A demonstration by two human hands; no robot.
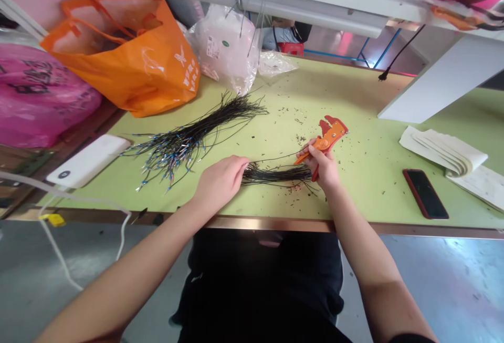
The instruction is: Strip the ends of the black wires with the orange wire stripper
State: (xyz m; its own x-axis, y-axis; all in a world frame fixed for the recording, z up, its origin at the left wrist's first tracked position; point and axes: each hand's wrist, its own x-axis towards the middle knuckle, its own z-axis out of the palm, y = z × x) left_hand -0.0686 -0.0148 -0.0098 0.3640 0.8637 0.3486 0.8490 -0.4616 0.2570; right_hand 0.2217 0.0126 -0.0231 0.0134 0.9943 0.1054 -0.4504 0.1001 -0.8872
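Head view: your right hand [323, 167], right of centre, wraps an orange-and-red hand tool [327, 135], hook-headed; your left hand [221, 179], mid-frame, pinches narrow on a thin black wire [275, 158] spanning both hands. Straight dark bundle [277, 175] just below it; fanned, blue-tipped bundle [197, 135] centre left. Smooth yellow-green table [358, 196], scattered clippings [301, 138]; grey floor [437, 285] below. Glossy phone [426, 194], folded paper [444, 148] at right; orange bag [137, 64] upper left; slanted white panel [433, 80] upper right
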